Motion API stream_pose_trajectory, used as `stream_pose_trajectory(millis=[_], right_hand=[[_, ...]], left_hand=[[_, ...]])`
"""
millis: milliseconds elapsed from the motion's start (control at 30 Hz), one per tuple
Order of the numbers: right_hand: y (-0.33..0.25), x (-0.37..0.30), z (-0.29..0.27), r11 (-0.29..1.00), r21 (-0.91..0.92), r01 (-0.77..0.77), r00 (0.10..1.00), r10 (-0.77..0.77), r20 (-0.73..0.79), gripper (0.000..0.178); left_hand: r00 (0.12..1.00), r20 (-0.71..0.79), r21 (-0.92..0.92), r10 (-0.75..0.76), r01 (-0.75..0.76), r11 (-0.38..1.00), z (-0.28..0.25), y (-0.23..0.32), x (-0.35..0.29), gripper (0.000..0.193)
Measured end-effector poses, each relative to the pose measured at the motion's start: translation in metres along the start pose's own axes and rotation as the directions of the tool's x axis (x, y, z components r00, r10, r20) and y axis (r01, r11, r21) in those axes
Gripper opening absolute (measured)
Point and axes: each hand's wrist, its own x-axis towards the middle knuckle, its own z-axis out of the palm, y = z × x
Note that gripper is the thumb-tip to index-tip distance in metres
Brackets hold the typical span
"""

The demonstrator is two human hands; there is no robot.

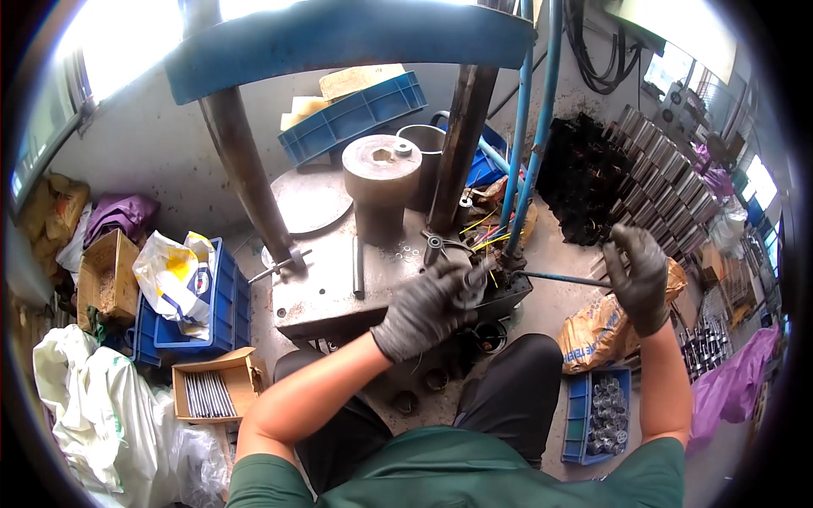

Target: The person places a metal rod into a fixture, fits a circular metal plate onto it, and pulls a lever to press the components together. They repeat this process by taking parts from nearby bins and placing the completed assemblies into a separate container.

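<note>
My left hand [428, 309], in a dark grey work glove, is closed around a small silvery metal part [471, 292] with a round end. Its outline is smeared, so its exact kind is unclear. The hand hangs over the near edge of the press's steel bed [326, 292]. Off to the right, my right hand [641, 284], gloved alike, is raised above a brown sack [593, 330]. Its thumb and fingers are apart, and I see nothing between them. A thick steel cylinder [381, 190] stands on the bed with a small ring [402, 147] on top.
Two steel columns [241, 169] and a blue crossbeam [347, 38] frame the bed. A loose metal rod [358, 267] and several washers lie on it. At the right sits a blue bin [578, 419] of shiny parts; at the left, a carton [222, 391] of rods.
</note>
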Motion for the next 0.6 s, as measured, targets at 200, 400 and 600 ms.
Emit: stream_pose_trajectory(millis=[200,400,600], right_hand=[[-0.106,-0.109,-0.014,0.919,0.388,0.069,0.998,-0.065,-0.024,0.061],[-0.197,-0.144,0.078,-0.473,0.788,-0.394,0.766,0.304,0.566,0.09],[-0.173,-0.182,0.076,-0.645,0.67,-0.369,0.501,0.469,0.728,0.032]], left_hand=[[0.965,0.236,-0.041,0.112,-0.105,0.994,0.022,0.027,-0.038,0.066],[0.887,0.338,0.027,0.316,-0.345,0.938,0.045,0.025,-0.06,0.084],[0.951,0.215,-0.111,0.222,-0.201,0.973,0.055,0.029,-0.071,0.081]])
